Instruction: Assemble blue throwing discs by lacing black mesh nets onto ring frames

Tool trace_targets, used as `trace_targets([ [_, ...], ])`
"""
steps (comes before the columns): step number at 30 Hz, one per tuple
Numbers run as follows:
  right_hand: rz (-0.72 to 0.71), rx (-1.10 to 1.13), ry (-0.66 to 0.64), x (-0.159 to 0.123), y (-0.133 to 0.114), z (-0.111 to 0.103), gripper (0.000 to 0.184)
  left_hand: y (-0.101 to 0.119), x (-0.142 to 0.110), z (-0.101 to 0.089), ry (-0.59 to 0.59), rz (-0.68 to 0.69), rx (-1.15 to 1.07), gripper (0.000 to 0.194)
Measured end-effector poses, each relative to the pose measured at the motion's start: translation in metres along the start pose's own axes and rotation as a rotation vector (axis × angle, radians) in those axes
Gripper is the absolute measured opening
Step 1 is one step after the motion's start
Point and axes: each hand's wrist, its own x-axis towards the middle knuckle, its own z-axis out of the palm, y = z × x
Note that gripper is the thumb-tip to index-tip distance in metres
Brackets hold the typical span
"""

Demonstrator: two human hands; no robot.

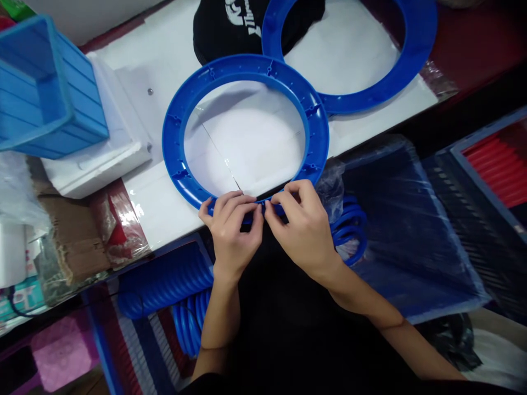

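A blue plastic ring (177, 126) lies flat on the white table top (164, 49), its near rim at the table's front edge. My left hand (231, 233) and my right hand (302, 227) both pinch that near rim, fingers curled and fingertips almost touching each other at the middle. A second, larger blue ring (415, 49) lies behind it, partly overlapped by the first. Any small part between my fingers is hidden.
A blue plastic crate (41, 93) stands at the left on a white foam block (111, 148). A black cap (222, 27) lies at the back. Coiled blue hose (164, 282) sits below the table; a plastic-wrapped dark blue stack (411, 230) is at the right.
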Motion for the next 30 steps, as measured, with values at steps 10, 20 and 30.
trace_targets([
  [10, 0.006, 0.122, -0.134, 0.005, 0.01, -0.018, 0.009, 0.008, 0.006, -0.003, -0.098, -0.107, 0.074, 0.017],
  [20, -0.228, 0.222, 0.005, 0.01, 0.04, -0.018, 0.026, 0.007, 0.006, -0.003, -0.094, -0.095, 0.065, 0.015],
  [30, -0.229, 0.133, -0.048, -0.001, 0.039, -0.006, 0.031, 0.0, 0.006, -0.013, -0.138, -0.102, 0.037, 0.013],
])
